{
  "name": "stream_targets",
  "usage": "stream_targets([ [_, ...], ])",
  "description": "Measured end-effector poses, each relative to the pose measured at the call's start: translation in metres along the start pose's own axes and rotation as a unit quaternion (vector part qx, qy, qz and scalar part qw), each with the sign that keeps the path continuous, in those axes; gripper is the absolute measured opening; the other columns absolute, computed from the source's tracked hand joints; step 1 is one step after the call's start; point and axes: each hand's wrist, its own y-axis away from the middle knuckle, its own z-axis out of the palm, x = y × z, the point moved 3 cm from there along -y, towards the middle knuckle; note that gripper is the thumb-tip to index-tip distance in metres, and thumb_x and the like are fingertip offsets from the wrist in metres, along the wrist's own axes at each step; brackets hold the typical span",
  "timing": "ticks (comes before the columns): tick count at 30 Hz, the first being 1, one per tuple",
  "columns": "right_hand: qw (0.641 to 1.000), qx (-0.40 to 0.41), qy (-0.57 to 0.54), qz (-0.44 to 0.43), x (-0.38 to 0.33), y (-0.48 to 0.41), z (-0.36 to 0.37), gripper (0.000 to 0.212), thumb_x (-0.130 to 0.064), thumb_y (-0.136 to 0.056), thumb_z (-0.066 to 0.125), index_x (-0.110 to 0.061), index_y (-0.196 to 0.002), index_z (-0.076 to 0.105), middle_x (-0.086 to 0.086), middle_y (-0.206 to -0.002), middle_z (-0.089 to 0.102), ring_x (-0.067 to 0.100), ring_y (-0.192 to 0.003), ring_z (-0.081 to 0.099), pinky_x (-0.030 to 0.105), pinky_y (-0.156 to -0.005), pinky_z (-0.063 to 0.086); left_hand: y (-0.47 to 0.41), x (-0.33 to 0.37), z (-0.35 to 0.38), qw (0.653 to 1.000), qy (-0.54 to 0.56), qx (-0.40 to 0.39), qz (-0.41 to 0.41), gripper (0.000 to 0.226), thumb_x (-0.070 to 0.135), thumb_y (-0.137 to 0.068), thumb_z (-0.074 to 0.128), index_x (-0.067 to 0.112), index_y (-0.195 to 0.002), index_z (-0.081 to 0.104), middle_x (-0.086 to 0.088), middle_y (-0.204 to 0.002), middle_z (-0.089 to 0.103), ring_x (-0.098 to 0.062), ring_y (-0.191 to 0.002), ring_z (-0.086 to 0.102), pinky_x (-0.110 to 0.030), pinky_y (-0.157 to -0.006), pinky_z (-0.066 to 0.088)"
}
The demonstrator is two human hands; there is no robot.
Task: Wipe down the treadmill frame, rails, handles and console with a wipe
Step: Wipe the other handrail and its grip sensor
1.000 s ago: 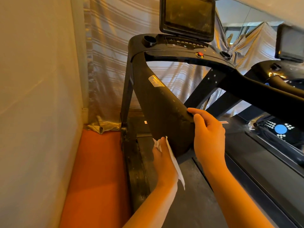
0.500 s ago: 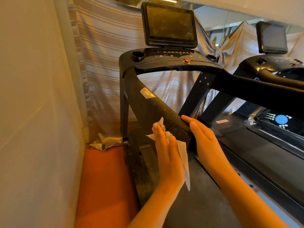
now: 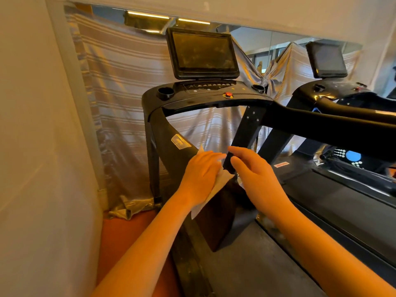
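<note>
The black treadmill stands before me, with its dusty screen (image 3: 201,52) above the console (image 3: 205,93). The wide left handrail (image 3: 169,133) slopes down from the console toward me. My left hand (image 3: 201,174) lies flat on its top face and presses a white wipe (image 3: 220,181) against it with straight fingers. A corner of the wipe hangs below my left wrist. My right hand (image 3: 255,174) is just to the right, with finger and thumb curled round the rail's inner edge.
A pale wall (image 3: 32,146) runs close along the left, with orange floor (image 3: 120,239) between it and the treadmill. The right handrail (image 3: 321,123) crosses at right above the belt (image 3: 246,264). A second treadmill (image 3: 342,93) stands beyond. Striped cloth (image 3: 120,82) hangs behind.
My left hand carried the wipe from the rail's lower outer side up onto its top face. My right hand stayed on the rail's inner edge. The view tilted upward.
</note>
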Motion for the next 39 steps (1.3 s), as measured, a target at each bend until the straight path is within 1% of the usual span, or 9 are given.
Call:
stream_targets([
  [3,0.998,-0.028,0.035,-0.046,-0.018,-0.016,-0.001,0.031,-0.027,-0.099,0.046,-0.026,-0.129,0.054,-0.009,-0.124,0.056,-0.007,-0.099,0.053,0.001,-0.08,0.039,0.01,-0.002,-0.009,0.972,0.232,0.011,-0.038,0.035,0.03,-0.105,0.032,0.026,-0.135,0.05,0.011,-0.134,0.054,-0.009,-0.127,0.048,-0.022,-0.102,0.042],
  [9,0.977,-0.14,0.134,-0.088,-0.041,-0.043,0.027,0.027,-0.014,-0.098,0.049,-0.009,-0.121,0.061,0.004,-0.115,0.061,0.019,-0.109,0.056,0.022,-0.089,0.042,-0.001,-0.034,-0.033,0.895,0.419,0.152,-0.028,0.03,0.003,-0.098,0.038,0.015,-0.114,0.061,-0.002,-0.115,0.068,-0.016,-0.113,0.062,-0.027,-0.093,0.052],
  [12,0.91,-0.257,0.32,-0.053,-0.027,-0.049,0.06,0.04,-0.026,-0.098,0.046,-0.001,-0.129,0.047,0.015,-0.125,0.049,0.032,-0.122,0.046,0.034,-0.095,0.041,-0.007,-0.051,-0.035,0.885,0.418,0.2,-0.045,0.027,0.001,-0.099,0.039,0.01,-0.108,0.062,-0.009,-0.111,0.069,-0.02,-0.109,0.065,-0.029,-0.091,0.053],
  [15,0.803,-0.335,0.489,-0.061,-0.006,-0.053,0.079,0.067,-0.042,-0.1,0.04,-0.005,-0.151,0.016,0.017,-0.156,0.014,0.037,-0.143,0.012,0.048,-0.117,0.019,-0.022,-0.071,-0.04,0.942,0.273,0.193,-0.024,0.025,0.007,-0.1,0.042,0.013,-0.11,0.064,-0.003,-0.117,0.065,-0.008,-0.112,0.06,-0.024,-0.096,0.05],
  [20,0.86,-0.327,0.39,0.019,-0.012,-0.053,0.066,0.076,-0.037,-0.099,0.047,-0.004,-0.151,0.002,0.014,-0.158,0.007,0.033,-0.142,0.021,0.042,-0.113,0.024,-0.062,-0.106,-0.043,0.991,0.113,0.074,0.003,0.033,0.022,-0.106,0.032,0.026,-0.128,0.056,0.013,-0.137,0.045,0.026,-0.119,0.033,0.002,-0.098,0.023],
  [24,0.882,-0.311,0.351,0.046,-0.007,-0.069,0.076,0.069,-0.033,-0.1,0.045,-0.002,-0.149,0.007,0.017,-0.154,0.018,0.034,-0.135,0.034,0.041,-0.106,0.034,-0.09,-0.134,-0.046,0.997,-0.033,0.047,0.053,0.048,0.038,-0.1,0.023,0.023,-0.124,0.061,0.004,-0.142,0.05,0.002,-0.136,0.027,-0.013,-0.115,0.002],
  [33,0.897,-0.302,0.299,0.12,0.005,-0.129,0.107,0.052,-0.025,-0.104,0.035,0.001,-0.146,0.019,0.022,-0.142,0.038,0.038,-0.126,0.042,0.039,-0.099,0.038,-0.098,-0.134,-0.051,0.991,0.04,0.039,0.124,0.052,0.035,-0.093,0.024,0.007,-0.109,0.066,-0.003,-0.115,0.061,-0.008,-0.109,0.049,-0.001,-0.098,0.022],
  [36,0.893,-0.32,0.286,0.136,-0.002,-0.136,0.11,0.045,-0.024,-0.105,0.032,-0.002,-0.144,0.027,0.018,-0.139,0.043,0.029,-0.114,0.048,0.017,-0.082,0.038,-0.096,-0.135,-0.049,0.99,0.061,0.055,0.115,0.045,0.035,-0.091,0.026,0.015,-0.109,0.063,-0.006,-0.114,0.06,-0.013,-0.109,0.049,-0.002,-0.096,0.026],
  [39,0.895,-0.321,0.278,0.136,-0.006,-0.13,0.107,0.059,-0.031,-0.103,0.039,-0.01,-0.151,0.012,0.013,-0.148,0.039,0.024,-0.129,0.044,0.02,-0.091,0.034,-0.098,-0.137,-0.047,0.989,0.075,0.049,0.118,0.044,0.032,-0.092,0.027,0.012,-0.104,0.065,-0.005,-0.11,0.063,-0.019,-0.107,0.052,-0.013,-0.1,0.029],
])
